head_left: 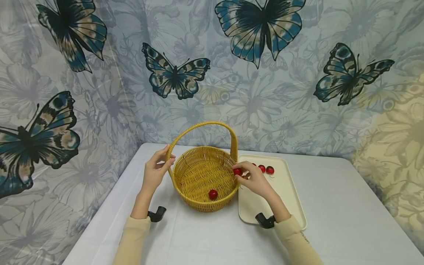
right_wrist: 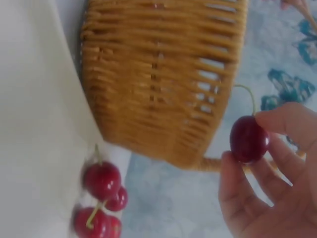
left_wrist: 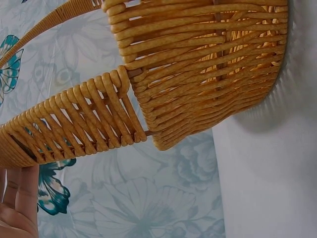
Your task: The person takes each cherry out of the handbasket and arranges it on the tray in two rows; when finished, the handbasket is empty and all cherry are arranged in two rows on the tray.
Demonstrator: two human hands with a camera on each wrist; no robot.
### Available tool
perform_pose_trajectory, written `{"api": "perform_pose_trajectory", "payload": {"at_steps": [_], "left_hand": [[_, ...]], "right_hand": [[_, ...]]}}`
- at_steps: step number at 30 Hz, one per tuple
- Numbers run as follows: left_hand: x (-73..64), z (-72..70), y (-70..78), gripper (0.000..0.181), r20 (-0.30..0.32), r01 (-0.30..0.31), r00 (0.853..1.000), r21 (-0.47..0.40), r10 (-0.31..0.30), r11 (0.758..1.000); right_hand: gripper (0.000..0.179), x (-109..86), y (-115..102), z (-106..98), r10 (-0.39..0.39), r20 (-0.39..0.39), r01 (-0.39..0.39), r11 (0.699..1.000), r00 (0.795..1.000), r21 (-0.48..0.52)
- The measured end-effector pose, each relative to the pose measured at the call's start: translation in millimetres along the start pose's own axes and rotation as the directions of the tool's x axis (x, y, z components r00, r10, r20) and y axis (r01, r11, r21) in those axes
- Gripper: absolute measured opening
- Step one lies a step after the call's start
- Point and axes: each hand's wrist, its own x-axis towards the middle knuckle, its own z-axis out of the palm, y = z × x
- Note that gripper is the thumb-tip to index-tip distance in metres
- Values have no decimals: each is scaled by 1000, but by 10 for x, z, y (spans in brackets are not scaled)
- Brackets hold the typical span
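A yellow woven basket (head_left: 190,178) with a tall arched handle (head_left: 212,123) stands on the table, one red cherry (head_left: 213,194) lying inside near its front. My left hand (head_left: 157,167) holds the handle low on its left side; in the left wrist view only some fingers (left_wrist: 22,193) show against the handle's woven strip (left_wrist: 74,121). At the basket's right rim, my right hand (head_left: 255,180) pinches a dark red cherry (right_wrist: 249,140) between thumb and fingertips. Its green stem (right_wrist: 247,91) points toward the basket.
A cream tray (head_left: 275,198) lies right of the basket, under the right forearm. Several cherries (right_wrist: 101,179) with stems sit toward its far end. Behind the white-covered table (head_left: 331,213) hangs a butterfly-print cloth (head_left: 265,99). Each wrist wears a black camera mount (head_left: 265,221).
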Motion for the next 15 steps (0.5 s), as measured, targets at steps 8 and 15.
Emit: {"api": "perform_pose_trajectory", "payload": {"at_steps": [8,15], "left_hand": [[-2,3,-21,47,0,-20,1000,-15,20,1000],[-1,5,-7,46,2,-22,1000,-12,22,1000]], "right_hand": [[27,-73,32,-195,55,-43,-55,999,998,2],[31,-151,169,-298,70,-89,-73,997,994,-31]]}}
